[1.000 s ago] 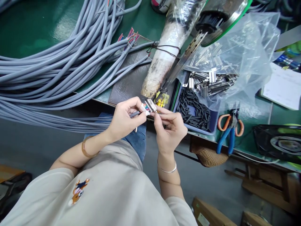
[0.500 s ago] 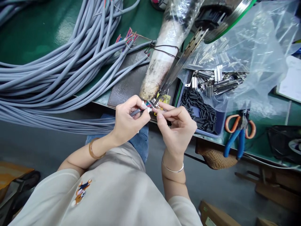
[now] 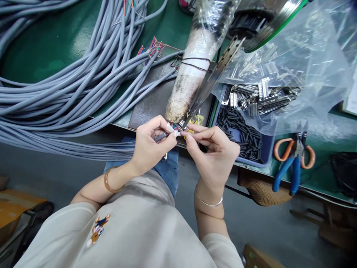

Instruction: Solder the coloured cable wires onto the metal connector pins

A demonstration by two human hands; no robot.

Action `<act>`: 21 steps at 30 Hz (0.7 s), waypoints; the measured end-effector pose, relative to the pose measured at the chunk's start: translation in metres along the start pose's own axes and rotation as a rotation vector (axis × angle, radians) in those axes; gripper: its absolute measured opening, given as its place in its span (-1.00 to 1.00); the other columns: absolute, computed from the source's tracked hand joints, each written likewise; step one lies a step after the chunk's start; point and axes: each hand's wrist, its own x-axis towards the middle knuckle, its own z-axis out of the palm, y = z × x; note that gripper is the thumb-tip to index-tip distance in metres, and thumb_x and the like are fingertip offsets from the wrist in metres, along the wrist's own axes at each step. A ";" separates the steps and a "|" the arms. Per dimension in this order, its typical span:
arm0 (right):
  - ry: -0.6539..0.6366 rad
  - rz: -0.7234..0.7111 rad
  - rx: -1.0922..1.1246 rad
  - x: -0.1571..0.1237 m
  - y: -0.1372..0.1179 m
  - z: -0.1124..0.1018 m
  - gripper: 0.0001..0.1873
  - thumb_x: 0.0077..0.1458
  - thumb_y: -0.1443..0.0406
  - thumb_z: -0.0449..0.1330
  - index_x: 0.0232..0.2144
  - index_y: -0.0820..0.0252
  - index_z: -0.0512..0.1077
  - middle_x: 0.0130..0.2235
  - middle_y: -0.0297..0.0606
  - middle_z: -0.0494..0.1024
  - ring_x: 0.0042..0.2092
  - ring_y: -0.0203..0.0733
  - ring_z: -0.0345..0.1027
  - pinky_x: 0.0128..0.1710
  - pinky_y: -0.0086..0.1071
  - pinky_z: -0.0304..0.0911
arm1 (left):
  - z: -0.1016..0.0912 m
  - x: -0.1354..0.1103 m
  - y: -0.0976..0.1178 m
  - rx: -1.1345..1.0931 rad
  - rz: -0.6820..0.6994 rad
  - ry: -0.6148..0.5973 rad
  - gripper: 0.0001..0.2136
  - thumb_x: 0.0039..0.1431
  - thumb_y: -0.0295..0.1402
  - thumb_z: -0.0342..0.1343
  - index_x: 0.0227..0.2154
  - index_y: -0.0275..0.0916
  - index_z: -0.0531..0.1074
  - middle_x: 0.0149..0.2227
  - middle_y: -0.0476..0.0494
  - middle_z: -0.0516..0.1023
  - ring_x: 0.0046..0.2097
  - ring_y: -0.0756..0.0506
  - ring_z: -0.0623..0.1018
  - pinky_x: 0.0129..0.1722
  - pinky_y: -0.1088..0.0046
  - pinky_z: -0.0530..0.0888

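Note:
My left hand is closed around the end of a grey cable, with white wraps on its thumb and finger tips. Thin coloured wires fan out of that end towards a small metal connector. Thumb and finger of my right hand are pinched together right beside the connector; what lies between them is too small to make out. Directly above, the dark tip of a soldering iron slants down to the connector, close to both hands.
Many grey cables cover the left of the green table. A wrapped white tube stands by the iron. At right are a blue tray of black sleeves, a plastic bag with connectors, and blue- and orange-handled cutters.
The camera view has shifted slightly, so the tray and cutters appear farther right. Both hands keep their grips at the connector, with only slight finger movement.

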 end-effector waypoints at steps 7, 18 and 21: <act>0.010 -0.068 -0.070 0.004 -0.001 0.000 -0.85 0.17 0.41 0.36 -0.40 0.10 0.50 -0.25 -0.37 0.73 -0.09 -0.17 0.69 -0.23 -0.44 0.62 | 0.002 -0.001 0.003 -0.040 -0.049 0.027 -0.80 -0.01 -0.49 0.33 -0.52 -0.24 0.38 -0.57 0.11 0.39 -0.55 0.13 0.35 -0.55 0.66 0.31; 0.008 -0.124 -0.189 0.001 -0.006 -0.005 -0.84 0.19 0.40 0.34 -0.41 0.10 0.48 -0.21 -0.38 0.74 -0.17 -0.21 0.69 -0.27 -0.45 0.60 | -0.001 0.001 0.001 -0.098 -0.133 -0.056 -0.83 -0.02 -0.46 0.31 -0.51 -0.25 0.39 -0.49 0.03 0.52 -0.48 0.09 0.52 -0.47 0.64 0.45; 0.005 -0.116 -0.205 -0.001 -0.005 -0.006 -0.84 0.19 0.37 0.35 -0.41 0.09 0.48 -0.20 -0.36 0.75 -0.18 -0.19 0.69 -0.28 -0.40 0.61 | -0.001 -0.001 -0.001 -0.076 -0.136 -0.053 -0.84 -0.01 -0.45 0.29 -0.51 -0.24 0.38 -0.50 0.02 0.53 -0.48 0.09 0.51 -0.49 0.64 0.44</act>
